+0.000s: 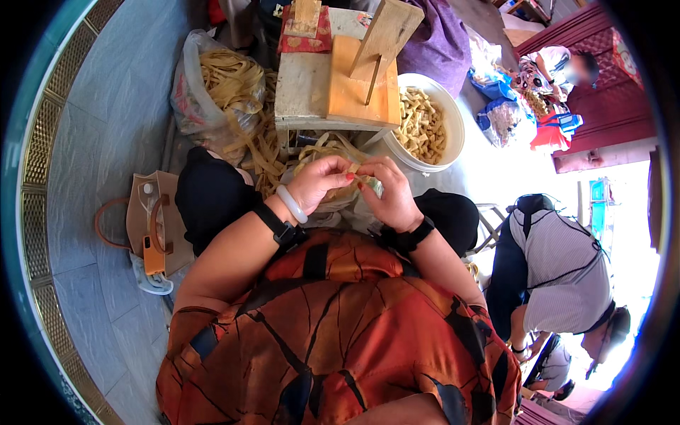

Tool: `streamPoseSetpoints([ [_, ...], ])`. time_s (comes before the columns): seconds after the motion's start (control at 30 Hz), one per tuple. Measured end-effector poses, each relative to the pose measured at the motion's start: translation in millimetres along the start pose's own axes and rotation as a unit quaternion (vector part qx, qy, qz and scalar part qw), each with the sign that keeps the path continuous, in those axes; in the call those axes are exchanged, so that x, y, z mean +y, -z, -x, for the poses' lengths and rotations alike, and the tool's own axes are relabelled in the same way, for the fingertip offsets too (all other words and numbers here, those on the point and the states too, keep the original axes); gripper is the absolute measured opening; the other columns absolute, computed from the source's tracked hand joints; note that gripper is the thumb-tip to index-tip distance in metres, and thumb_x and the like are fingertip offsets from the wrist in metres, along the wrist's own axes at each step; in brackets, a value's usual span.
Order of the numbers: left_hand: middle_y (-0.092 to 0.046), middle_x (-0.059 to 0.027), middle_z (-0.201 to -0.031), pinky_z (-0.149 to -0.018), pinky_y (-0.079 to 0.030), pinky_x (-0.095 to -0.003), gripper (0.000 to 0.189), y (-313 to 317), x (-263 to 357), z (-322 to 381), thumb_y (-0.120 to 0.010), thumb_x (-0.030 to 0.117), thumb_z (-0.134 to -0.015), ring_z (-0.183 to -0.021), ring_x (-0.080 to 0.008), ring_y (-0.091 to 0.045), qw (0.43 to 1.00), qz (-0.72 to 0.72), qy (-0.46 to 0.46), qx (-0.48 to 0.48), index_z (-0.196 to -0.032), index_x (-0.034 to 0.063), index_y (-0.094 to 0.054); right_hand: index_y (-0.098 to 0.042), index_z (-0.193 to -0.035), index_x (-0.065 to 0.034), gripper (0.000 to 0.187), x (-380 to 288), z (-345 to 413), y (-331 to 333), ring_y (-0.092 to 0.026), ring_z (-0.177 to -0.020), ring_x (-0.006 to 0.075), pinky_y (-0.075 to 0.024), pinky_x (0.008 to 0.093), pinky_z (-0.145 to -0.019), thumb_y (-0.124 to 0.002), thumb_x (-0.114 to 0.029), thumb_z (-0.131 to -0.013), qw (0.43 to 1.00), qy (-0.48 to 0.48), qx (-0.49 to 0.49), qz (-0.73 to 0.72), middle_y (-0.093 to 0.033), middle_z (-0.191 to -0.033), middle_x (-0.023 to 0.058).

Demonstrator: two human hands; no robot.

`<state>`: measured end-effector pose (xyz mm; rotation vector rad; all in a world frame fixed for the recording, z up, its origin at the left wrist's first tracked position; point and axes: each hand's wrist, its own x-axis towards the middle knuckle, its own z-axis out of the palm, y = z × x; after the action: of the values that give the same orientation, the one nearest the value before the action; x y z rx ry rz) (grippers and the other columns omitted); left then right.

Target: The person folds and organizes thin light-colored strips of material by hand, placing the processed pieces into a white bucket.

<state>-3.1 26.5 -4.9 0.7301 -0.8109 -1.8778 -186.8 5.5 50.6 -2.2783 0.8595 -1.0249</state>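
Between my two hands is a short, pale yellow strip, which looks like bean curd skin. My left hand, with a pale bangle at the wrist, pinches it between thumb and forefinger. My right hand grips its other end with the fingertips; the fingers partly hide the strip. Below them, more long strips lie in a heap on plastic at my lap. Just beyond my right hand stands a white bucket holding many small knotted pieces.
A low table ahead carries a wooden stand with a metal rod. Left of it, a plastic bag overflows with strips. A tan handbag rests at my left. One person bends over at right; another sits farther back.
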Motion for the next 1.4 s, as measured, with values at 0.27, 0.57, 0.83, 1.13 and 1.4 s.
streamPoseSetpoints([
  [0.27,-0.059,0.0012,-0.093,-0.065,-0.043,-0.0201,0.020,0.2,-1.1,1.1,-0.054,0.018,-0.097,-0.076,-0.0057,-0.052,0.986,-0.144,-0.086,0.007,-0.110,0.0036,-0.059,-0.060,-0.091,0.0011,0.015,19.1,3.4,6.5,-0.061,-0.070,0.0183,-0.0481,0.0318,-0.066,-0.054,-0.012,-0.093,0.796,-0.396,-0.086,-0.450,-0.064,-0.080,0.0075],
  [0.57,-0.059,0.0013,-0.079,-0.061,-0.041,-0.0217,0.020,3.5,27.9,-3.7,-0.049,0.020,-0.099,-0.065,-0.0063,-0.047,0.891,-0.373,-0.182,0.184,-0.098,0.0031,-0.060,-0.055,-0.074,-0.0017,0.021,-24.0,-0.4,12.0,-0.052,-0.061,0.0358,-0.0433,0.0383,-0.057,-0.058,-0.014,-0.091,0.967,-0.171,-0.171,-0.087,-0.055,-0.068,0.0157],
  [0.83,-0.066,-0.0130,-0.083,-0.064,-0.050,-0.0347,0.010,-33.2,35.0,-6.2,-0.058,0.012,-0.092,-0.075,-0.0307,-0.066,0.836,-0.426,-0.324,0.123,-0.099,0.0055,-0.058,-0.052,-0.086,-0.0040,0.011,-21.3,-11.5,16.8,-0.058,-0.062,0.0215,-0.0460,0.0320,-0.057,-0.063,-0.002,-0.083,0.981,-0.077,-0.132,-0.123,-0.057,-0.071,0.0092],
  [1.13,-0.052,0.0039,-0.073,-0.059,-0.041,-0.0209,0.012,2.6,79.2,-19.6,-0.057,0.013,-0.094,-0.064,-0.0045,-0.046,0.939,-0.343,0.015,-0.030,-0.091,0.0008,-0.057,-0.055,-0.091,-0.0035,0.015,4.3,-29.4,38.1,-0.061,-0.067,0.0296,-0.0480,0.0355,-0.059,-0.062,0.002,-0.078,0.994,-0.090,-0.057,-0.001,-0.059,-0.074,0.0125],
  [1.4,-0.061,-0.0067,-0.071,-0.062,-0.046,-0.0269,0.012,-19.8,117.7,-84.0,-0.058,0.012,-0.093,-0.065,-0.0119,-0.054,0.814,-0.515,-0.218,0.155,-0.090,0.0000,-0.058,-0.056,-0.091,-0.0031,0.010,50.7,-104.3,45.1,-0.061,-0.069,0.0332,-0.0498,0.0383,-0.063,-0.058,0.002,-0.082,0.994,-0.028,0.085,0.066,-0.060,-0.081,0.0143],
])
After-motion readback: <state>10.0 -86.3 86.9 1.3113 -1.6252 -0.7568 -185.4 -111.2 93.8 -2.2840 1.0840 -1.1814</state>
